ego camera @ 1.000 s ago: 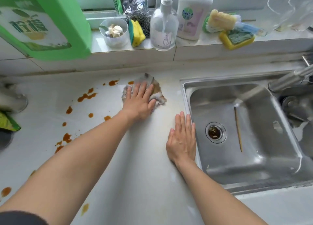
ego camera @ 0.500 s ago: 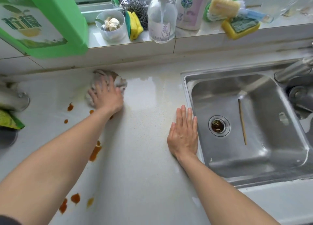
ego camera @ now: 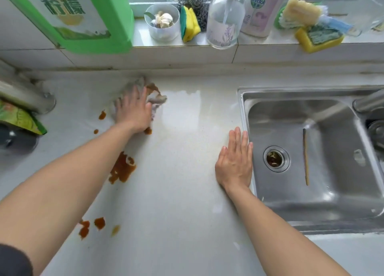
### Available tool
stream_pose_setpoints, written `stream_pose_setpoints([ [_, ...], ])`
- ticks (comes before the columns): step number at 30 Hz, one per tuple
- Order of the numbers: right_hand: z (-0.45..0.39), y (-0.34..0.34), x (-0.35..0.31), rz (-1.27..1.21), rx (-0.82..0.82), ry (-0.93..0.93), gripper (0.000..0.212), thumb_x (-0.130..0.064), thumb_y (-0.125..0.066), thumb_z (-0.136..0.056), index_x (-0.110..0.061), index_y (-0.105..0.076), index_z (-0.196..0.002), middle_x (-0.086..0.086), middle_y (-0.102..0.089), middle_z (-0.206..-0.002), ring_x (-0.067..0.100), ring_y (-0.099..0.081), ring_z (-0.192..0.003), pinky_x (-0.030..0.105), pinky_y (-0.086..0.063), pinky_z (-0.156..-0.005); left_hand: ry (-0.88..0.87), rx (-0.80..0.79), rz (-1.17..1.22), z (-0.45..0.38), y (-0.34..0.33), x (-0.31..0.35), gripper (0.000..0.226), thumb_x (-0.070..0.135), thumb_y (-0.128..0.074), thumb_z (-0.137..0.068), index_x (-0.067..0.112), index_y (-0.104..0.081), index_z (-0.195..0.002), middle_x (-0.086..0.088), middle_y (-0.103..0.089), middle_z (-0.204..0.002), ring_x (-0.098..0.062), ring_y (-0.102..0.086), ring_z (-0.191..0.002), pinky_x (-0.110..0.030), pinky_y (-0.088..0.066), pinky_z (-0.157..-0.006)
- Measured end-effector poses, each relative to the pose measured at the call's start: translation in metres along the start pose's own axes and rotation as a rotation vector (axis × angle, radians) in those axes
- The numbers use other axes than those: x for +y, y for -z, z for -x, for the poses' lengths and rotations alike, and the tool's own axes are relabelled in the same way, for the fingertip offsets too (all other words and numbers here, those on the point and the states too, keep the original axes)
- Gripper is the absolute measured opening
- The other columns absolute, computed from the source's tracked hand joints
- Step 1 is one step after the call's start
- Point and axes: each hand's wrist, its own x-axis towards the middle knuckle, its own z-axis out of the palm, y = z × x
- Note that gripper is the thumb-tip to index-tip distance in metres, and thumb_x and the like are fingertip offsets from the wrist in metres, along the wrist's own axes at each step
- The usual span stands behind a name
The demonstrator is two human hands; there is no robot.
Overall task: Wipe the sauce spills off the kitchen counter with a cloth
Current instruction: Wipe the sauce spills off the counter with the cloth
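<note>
My left hand (ego camera: 134, 109) presses flat on a grey, sauce-stained cloth (ego camera: 155, 95) at the back of the white counter (ego camera: 182, 192), close to the wall. Brown sauce spills lie around it: a large patch (ego camera: 122, 168) beside my left forearm, small drops (ego camera: 101, 115) left of the hand, and a few blobs (ego camera: 91, 226) near the front. A wet wiped streak runs right of the cloth. My right hand (ego camera: 235, 161) rests flat with fingers together on the counter, right at the sink's left rim, holding nothing.
A steel sink (ego camera: 311, 215) with a chopstick (ego camera: 305, 157) in it fills the right. The ledge behind carries a green detergent bottle (ego camera: 83, 16), a cup of garlic (ego camera: 163, 23), sponges (ego camera: 189, 24), a soap pump (ego camera: 224, 20) and a Dettol bottle (ego camera: 259, 10). A green packet (ego camera: 18, 118) lies at far left.
My left hand has swept the cloth leftwards along the back of the counter, and several drops there are gone. Over the last half second it barely shifted. My right hand stays put.
</note>
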Motion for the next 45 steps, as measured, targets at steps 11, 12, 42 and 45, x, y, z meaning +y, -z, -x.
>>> stream_pose_setpoints([
  [11,0.001,-0.003,-0.001,0.046,0.0,0.006,0.06,-0.029,-0.014,-0.099,-0.011,-0.012,-0.157,0.002,-0.004,-0.165,0.021,0.001,-0.152,0.044,-0.007,-0.123,0.001,0.131,0.303,0.027,0.003,-0.04,0.051,0.013,-0.044,-0.099,0.034,-0.042,-0.145,-0.005,-0.024,-0.162,-0.03,-0.013,-0.15,-0.048,-0.002,-0.12],
  [12,0.001,-0.003,-0.001,0.04,0.0,0.007,0.06,-0.029,-0.014,-0.099,-0.011,-0.012,-0.157,0.002,-0.004,-0.165,0.021,0.001,-0.152,0.044,-0.007,-0.123,-0.139,0.133,0.326,0.03,-0.003,-0.008,0.051,0.008,-0.049,-0.094,0.034,-0.051,-0.138,-0.007,-0.033,-0.158,-0.032,-0.022,-0.146,-0.048,-0.008,-0.119],
  [42,0.0,-0.001,0.001,-0.012,0.004,0.007,0.059,-0.029,-0.017,-0.099,-0.012,-0.017,-0.156,0.003,-0.009,-0.165,0.02,0.0,-0.152,0.041,-0.003,-0.123,-0.354,0.037,0.12,0.107,-0.031,0.067,0.052,0.038,-0.029,-0.103,0.036,-0.022,-0.155,0.009,-0.004,-0.165,-0.024,0.013,-0.151,-0.051,0.009,-0.121],
  [45,-0.001,0.001,0.001,-0.073,0.007,-0.001,0.059,-0.027,-0.018,-0.098,-0.012,-0.021,-0.155,0.001,-0.013,-0.164,0.018,-0.002,-0.152,0.038,-0.002,-0.123,-0.447,-0.008,0.03,0.142,-0.05,0.09,0.054,0.037,-0.029,-0.105,0.032,-0.016,-0.157,0.007,-0.001,-0.165,-0.025,0.013,-0.151,-0.046,0.012,-0.121],
])
